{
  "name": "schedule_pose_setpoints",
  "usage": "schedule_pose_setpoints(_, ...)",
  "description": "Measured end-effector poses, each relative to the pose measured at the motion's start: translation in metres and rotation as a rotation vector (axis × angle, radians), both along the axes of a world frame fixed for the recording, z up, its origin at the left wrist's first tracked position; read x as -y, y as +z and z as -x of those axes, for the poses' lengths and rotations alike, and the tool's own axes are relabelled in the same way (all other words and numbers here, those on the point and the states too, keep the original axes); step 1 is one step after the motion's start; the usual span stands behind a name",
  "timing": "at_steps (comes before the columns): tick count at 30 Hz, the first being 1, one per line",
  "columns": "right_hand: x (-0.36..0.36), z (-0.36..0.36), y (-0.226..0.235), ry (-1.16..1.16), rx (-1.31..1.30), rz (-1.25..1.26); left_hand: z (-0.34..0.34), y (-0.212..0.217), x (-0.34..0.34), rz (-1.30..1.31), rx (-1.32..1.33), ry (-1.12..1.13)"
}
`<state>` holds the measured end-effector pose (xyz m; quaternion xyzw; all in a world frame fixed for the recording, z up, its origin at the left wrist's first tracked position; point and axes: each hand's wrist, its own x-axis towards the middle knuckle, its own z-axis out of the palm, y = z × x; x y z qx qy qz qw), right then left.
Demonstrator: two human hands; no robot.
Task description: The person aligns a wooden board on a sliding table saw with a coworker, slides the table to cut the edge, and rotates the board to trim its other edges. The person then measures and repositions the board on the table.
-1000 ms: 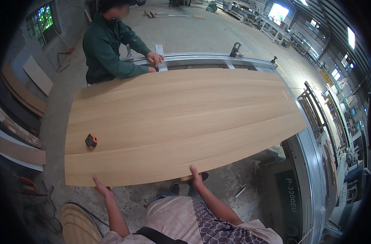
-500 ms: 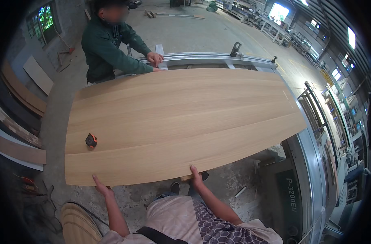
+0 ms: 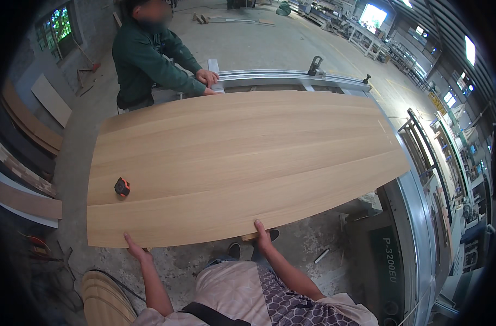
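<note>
head | left hand [image 3: 135, 251], right hand [image 3: 263, 239] | thumbs atop, pinching panel [image 3: 242, 163] at near edge

Left grip [image 3: 135, 249] and right grip [image 3: 262, 237] hold board [image 3: 242, 168]

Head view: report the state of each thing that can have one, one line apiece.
Wooden panel: lying flat, held at its near edge
Tape measure: resting on the panel, no blade showing
Left hand: gripping the panel edge, thumb on top
Right hand: same grip, thumb on top
Pale board: propped at a slant
</note>
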<state>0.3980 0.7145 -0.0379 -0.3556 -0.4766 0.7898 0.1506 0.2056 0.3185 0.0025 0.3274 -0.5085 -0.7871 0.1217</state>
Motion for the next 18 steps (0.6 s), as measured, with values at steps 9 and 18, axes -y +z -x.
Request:
schedule_pose_setpoints(9,0.001,0.0,0.001,0.021,0.031,0.017,0.003,-0.013,0.008,-0.024,-0.015,0.0)
schedule_pose_setpoints(18,-0.001,-0.001,-0.004,0.052,0.053,0.055,0.001,-0.008,0.005,-0.032,-0.02,0.009)
